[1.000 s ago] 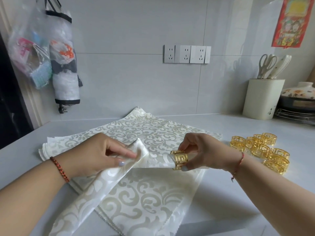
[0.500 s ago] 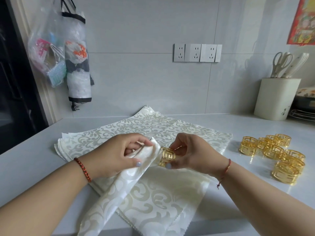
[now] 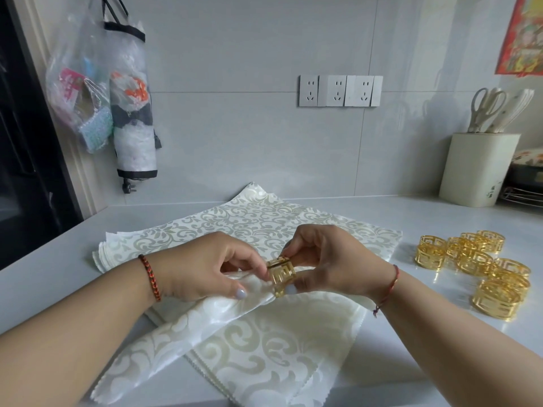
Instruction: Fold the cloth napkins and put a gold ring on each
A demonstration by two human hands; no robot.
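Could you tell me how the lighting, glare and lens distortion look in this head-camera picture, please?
Head view: soft, even daylight with faint shadows; small bright glints beside the loose gold rings on the glossy counter; wide-angle bending bows the door frame at the left edge; the hands and the held gold ring stay sharp.

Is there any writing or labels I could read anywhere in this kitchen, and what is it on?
No text here can be read.
Red poster on the wall: printed characters, too blurred to read.
White utensil holder: a small dark mark low on its side, too small to read.
Pink packet in the hanging plastic bag: print blurred, unreadable.
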